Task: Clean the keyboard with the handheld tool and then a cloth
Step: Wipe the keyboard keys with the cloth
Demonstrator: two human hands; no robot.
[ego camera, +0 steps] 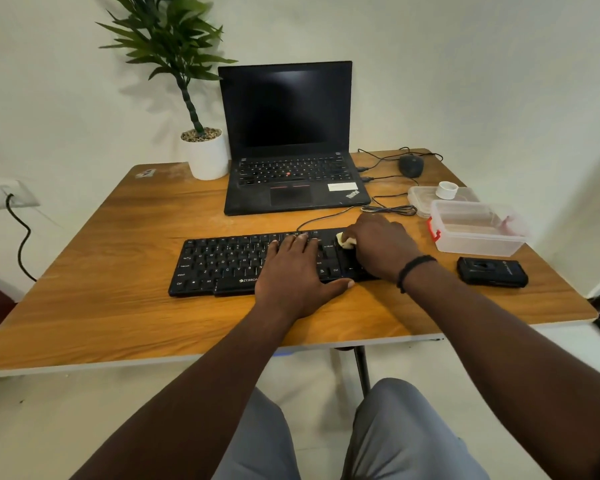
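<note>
Left hand (pixel 297 268) is lying flat and open on the keyboard (pixel 222 263); right hand (pixel 381 247) is pinching a pale cloth (pixel 346 241) near its right end, toward the table's (pixel 118 299) right edge.

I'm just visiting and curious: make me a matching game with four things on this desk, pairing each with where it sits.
Things:
1. cloth
2. mouse
3. plant pot
4. black handheld tool

Places:
A. left of the laptop
B. under the right hand, on the keyboard
C. far right corner, behind the clear boxes
D. right of the keyboard, near the table's front edge

Pairs: 1-B, 2-C, 3-A, 4-D
</note>
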